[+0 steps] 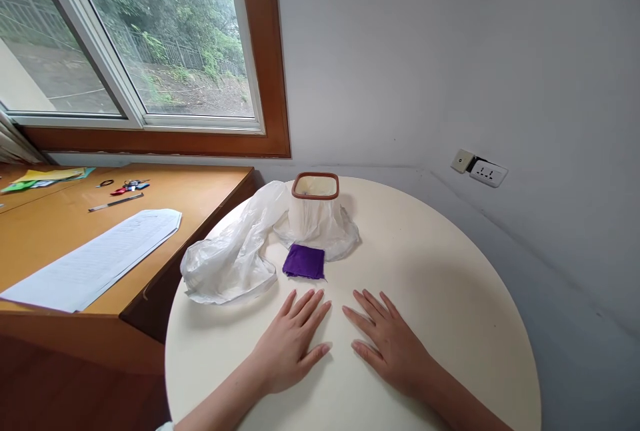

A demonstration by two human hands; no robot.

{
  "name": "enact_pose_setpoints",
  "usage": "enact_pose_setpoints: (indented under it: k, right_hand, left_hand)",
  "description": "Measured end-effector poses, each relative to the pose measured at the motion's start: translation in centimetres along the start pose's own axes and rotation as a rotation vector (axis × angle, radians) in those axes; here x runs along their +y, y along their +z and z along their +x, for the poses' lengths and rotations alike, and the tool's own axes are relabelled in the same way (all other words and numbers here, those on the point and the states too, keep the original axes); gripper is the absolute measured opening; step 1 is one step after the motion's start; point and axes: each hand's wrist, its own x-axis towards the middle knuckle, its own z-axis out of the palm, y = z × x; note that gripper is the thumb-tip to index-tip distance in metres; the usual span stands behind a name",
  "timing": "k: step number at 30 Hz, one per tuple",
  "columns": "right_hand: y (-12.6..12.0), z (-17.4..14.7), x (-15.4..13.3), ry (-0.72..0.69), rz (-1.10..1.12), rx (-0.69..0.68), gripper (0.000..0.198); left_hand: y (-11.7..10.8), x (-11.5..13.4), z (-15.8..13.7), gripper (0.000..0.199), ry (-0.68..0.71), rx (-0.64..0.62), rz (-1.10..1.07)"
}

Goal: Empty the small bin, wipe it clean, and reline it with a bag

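Note:
My left hand (287, 344) lies flat on the round white table (430, 271), fingers spread and nothing in it. Just beyond its fingertips is a folded purple cloth (304, 262) with a frayed front edge. My right hand (387, 344) also rests palm down on the table with its fingers apart, to the right of the left one. Behind the cloth stands a small bin (315, 196) with a brown rim, and a white plastic liner hangs over its outside. A crumpled white plastic bag (233, 254) spreads to the left of the bin and cloth.
A wooden desk (210, 181) adjoins the table on the left. On it lie sheets of paper (100, 258), a pen (116, 202), keys (131, 186) and coloured papers (47, 178). A wall with a socket (489, 172) closes off the back and right.

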Motion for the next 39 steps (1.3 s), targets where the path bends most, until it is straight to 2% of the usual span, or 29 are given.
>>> enact_pose_setpoints:
  k: [8, 13, 16, 20, 23, 29, 32, 39]
  right_hand:
    - [0.0, 0.2, 0.1, -0.034, -0.006, 0.053, 0.046]
    - [0.1, 1.9, 0.4, -0.017, 0.055, 0.232, 0.027]
    - [0.3, 3.7, 0.9, -0.024, 0.054, 0.303, 0.022]
    - [0.9, 6.1, 1.7, -0.040, 0.022, 0.381, 0.021]
    - [1.1, 7.6, 2.1, -0.043, -0.008, 0.430, 0.020]
    - [1.3, 10.7, 2.6, -0.037, -0.051, 0.511, 0.018]
    - [1.4, 12.3, 2.8, -0.046, -0.056, 0.539, 0.018]
    - [1.7, 16.2, 2.9, -0.041, -0.015, 0.577, 0.019]
  left_hand:
    - [-0.2, 0.3, 0.1, 0.054, 0.017, 0.050, 0.006]
    - [0.1, 1.0, 1.9, 0.026, -0.040, 0.194, 0.017]
    - [0.5, 1.0, 3.7, 0.017, -0.067, 0.238, 0.083]
    - [0.4, 0.2, 5.9, 0.018, -0.164, 0.303, 0.135]
    - [-0.4, -0.8, 7.2, 0.023, -0.263, 0.384, 0.078]
    - [-1.8, -3.3, 9.1, 0.024, -0.361, 0.512, -0.059]
    - [-1.6, -4.3, 9.5, 0.023, -0.388, 0.509, -0.156]
    - [-0.5, -5.3, 9.1, 0.015, -0.380, 0.404, -0.273]
